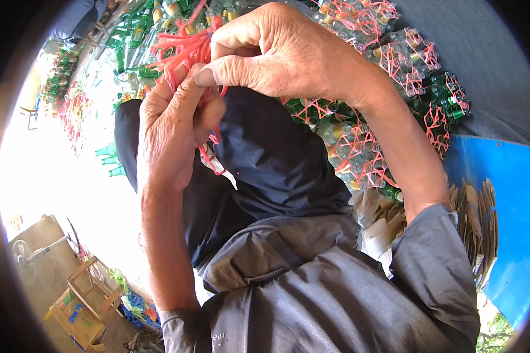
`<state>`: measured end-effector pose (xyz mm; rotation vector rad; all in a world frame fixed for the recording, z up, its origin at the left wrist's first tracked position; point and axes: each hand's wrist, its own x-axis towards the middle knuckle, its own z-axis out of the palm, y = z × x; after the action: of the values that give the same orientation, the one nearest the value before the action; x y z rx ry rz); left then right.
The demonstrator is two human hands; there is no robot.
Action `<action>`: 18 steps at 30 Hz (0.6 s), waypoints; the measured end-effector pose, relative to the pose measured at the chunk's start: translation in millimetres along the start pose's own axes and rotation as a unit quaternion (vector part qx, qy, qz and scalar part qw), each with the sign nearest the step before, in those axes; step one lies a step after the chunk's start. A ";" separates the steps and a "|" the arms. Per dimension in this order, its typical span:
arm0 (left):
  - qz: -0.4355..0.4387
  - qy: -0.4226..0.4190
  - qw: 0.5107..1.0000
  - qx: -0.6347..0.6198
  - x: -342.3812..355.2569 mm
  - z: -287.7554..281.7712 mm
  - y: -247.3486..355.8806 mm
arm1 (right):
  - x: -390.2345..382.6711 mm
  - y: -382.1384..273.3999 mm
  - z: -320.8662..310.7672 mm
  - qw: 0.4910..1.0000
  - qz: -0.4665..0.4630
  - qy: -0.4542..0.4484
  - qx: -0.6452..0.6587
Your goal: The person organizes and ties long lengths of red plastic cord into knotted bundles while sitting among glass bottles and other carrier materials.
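My two hands meet in front of my chest, around a bunch of pink plastic twine (pixel 185 46). Loose ends of it fan out at the upper left, and a thin loop hangs down below. My left hand (pixel 169 126) is closed on the twine, thumb up against the fingers. From the right comes my right hand (pixel 280 53), its fingers curled and its thumb tip pressed close to the left thumb, pinching the twine. The fingers hide the exact spot where the strands cross. Beneath the hands are my dark trousers (pixel 265 159).
Glass bottles bound in pink twine netting (pixel 359 150) stand to the right. Green and clear bottles (pixel 136 35) lie at the far left. Flattened cardboard (pixel 480 220) leans by a blue panel (pixel 512 194). A wooden frame (pixel 91 288) stands at the lower left.
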<state>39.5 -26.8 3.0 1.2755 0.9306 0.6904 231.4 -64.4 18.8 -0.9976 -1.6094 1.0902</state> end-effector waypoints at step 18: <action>0.078 -0.027 0.931 -0.355 11.3 -224.8 17.8 | -119.1 45.5 -99.8 0.958 0.222 0.165 -0.072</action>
<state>-150.8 94.6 10.8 0.7139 0.4565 0.9992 362.4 -142.8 -35.1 -1.6013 -1.2344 1.0343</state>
